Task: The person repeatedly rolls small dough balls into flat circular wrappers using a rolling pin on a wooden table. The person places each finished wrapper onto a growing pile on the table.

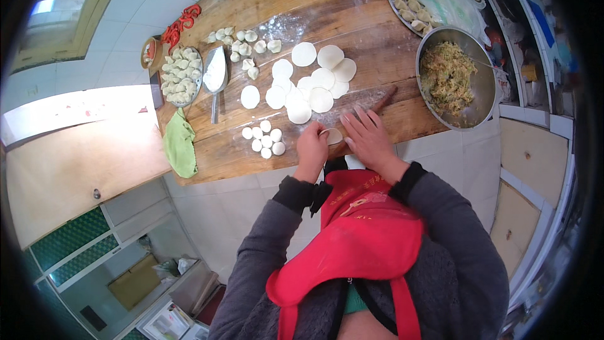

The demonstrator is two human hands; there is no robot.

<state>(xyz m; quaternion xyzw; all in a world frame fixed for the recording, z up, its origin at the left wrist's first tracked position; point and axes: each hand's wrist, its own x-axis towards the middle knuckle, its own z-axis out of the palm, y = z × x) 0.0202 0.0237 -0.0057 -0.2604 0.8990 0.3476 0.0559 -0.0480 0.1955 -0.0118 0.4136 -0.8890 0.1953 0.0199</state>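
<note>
Near the table's front edge, my left hand (313,145) pinches the rim of a thin round dough wrapper (334,136). My right hand (369,136) lies over a wooden rolling pin (386,98), palm down with the fingers stretched out. The pin's far tip shows past the fingertips; most of the rest is under the hand. Beyond both hands, several rolled dough wrappers (322,99) overlap on the floured wood. Left of my left hand sits a cluster of small flattened dough pieces (266,141).
A steel bowl of chopped filling (486,89) stands at the right edge, by a tray of dumplings (401,15) partly under plastic. At left are a plate of dumplings (181,75), a metal scoop of flour (215,73) and a green cloth (180,144). Loose dough lumps (244,48) lie farther back.
</note>
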